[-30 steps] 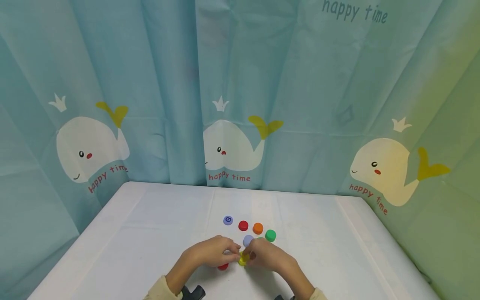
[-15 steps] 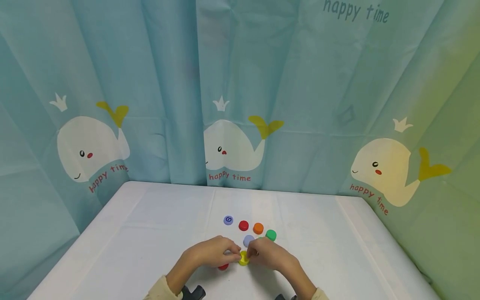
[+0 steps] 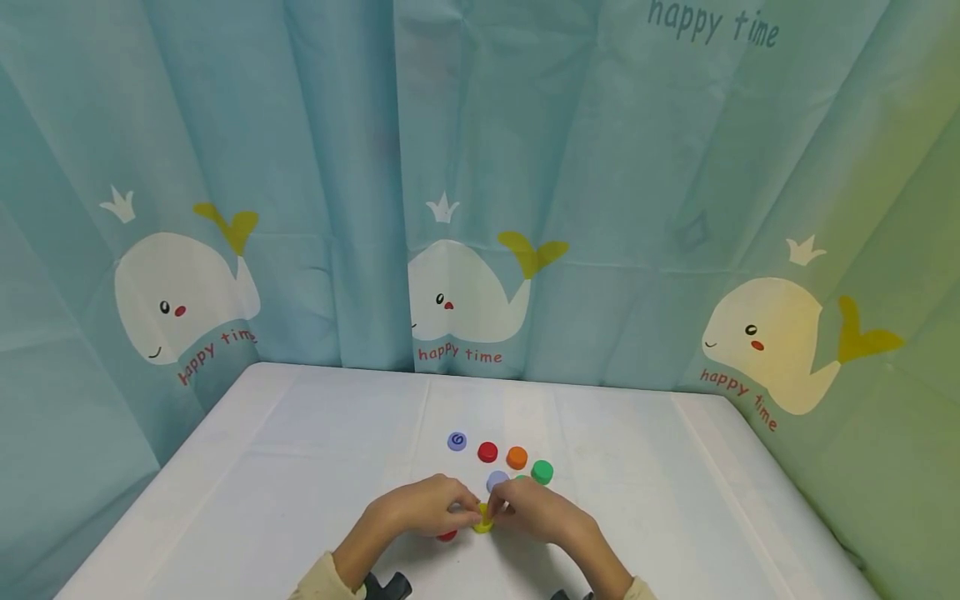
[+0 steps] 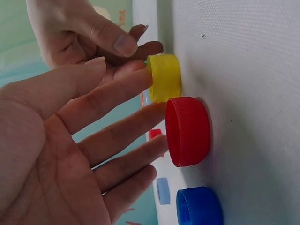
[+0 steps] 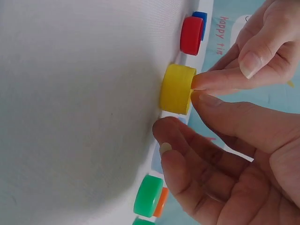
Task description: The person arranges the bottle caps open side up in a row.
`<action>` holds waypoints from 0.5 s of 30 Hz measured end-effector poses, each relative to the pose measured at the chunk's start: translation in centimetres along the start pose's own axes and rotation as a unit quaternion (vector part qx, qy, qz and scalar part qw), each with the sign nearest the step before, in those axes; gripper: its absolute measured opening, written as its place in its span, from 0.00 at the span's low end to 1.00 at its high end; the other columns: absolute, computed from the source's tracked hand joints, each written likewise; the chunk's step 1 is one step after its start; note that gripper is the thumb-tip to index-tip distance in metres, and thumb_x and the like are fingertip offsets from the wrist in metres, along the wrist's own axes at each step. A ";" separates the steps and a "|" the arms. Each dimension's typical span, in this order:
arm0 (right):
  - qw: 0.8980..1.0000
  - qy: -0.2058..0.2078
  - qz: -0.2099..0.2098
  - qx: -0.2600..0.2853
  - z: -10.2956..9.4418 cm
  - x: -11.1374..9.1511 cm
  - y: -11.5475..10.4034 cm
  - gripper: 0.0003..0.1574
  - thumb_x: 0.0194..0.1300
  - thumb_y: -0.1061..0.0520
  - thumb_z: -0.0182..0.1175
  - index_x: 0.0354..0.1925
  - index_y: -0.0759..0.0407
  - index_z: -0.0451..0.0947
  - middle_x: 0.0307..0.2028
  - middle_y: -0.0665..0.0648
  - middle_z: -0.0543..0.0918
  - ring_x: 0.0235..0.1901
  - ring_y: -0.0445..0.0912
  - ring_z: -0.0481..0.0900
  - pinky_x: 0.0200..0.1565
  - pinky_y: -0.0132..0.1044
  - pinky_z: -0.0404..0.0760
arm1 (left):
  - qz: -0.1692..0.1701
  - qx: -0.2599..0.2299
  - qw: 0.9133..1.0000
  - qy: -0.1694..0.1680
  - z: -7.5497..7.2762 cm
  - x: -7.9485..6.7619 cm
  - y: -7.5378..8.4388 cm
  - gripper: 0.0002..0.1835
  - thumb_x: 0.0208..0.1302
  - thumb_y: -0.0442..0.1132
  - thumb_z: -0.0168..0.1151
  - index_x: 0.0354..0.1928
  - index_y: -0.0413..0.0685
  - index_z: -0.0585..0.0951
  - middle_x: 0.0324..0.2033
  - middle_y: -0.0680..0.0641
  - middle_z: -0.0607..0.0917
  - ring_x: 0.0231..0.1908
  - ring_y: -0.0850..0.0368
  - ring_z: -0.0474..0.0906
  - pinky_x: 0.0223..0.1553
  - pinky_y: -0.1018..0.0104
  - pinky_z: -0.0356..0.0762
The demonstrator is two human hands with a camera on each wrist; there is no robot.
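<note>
A yellow bottle cap [image 3: 482, 525] sits on the table between the two hands, its hollow side up. My left hand [image 3: 429, 505] has fairly straight fingers, and its index fingertip touches the cap's rim in both wrist views. From the other side, the thumb of my right hand [image 3: 536, 507] touches the rim. That hand's index finger is bent beside the cap with a small gap, as the right wrist view shows. Under the left hand lies a red cap [image 4: 188, 132], hollow side up, close to the left fingers. A blue cap [image 4: 199, 207], hidden in the head view, stands beyond it.
Farther back on the white table [image 3: 322, 442] lie a lilac cap with a spiral [image 3: 457, 441], a red cap [image 3: 487, 452], an orange cap [image 3: 517, 457] and a green cap [image 3: 542, 472]. Another lilac cap [image 3: 497, 481] is near the right hand. A whale-print curtain [image 3: 630, 208] hangs behind.
The right fingers reached into the yellow cap, drew back to the right, then came leftward to it again. The yellow cap has shifted slightly left since half a second ago. The left hand barely moved.
</note>
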State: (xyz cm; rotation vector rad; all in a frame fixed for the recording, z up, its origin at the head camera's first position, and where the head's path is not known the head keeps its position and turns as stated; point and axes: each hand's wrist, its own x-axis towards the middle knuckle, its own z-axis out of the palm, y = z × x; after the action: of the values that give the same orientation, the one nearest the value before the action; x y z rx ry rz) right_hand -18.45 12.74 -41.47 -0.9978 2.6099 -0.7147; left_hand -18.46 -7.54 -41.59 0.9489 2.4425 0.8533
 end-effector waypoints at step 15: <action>1.000 -0.010 -0.007 -0.005 0.1 0.0 -0.4 0.04 0.60 0.65 0.63 0.34 0.58 0.82 0.28 0.41 0.80 0.28 0.32 0.73 0.36 0.25 0.76 | -0.011 0.008 1.000 0.003 -0.2 0.0 0.0 0.11 0.64 0.44 0.60 0.43 0.48 0.86 0.34 0.58 0.85 0.24 0.67 0.71 0.30 0.72 0.71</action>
State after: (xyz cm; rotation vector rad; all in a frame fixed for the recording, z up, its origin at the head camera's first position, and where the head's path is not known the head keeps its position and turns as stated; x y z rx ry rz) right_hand -18.16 12.47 -41.31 -1.0210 2.5942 -0.6905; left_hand -18.56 -7.67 -41.41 0.9248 2.4640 0.8314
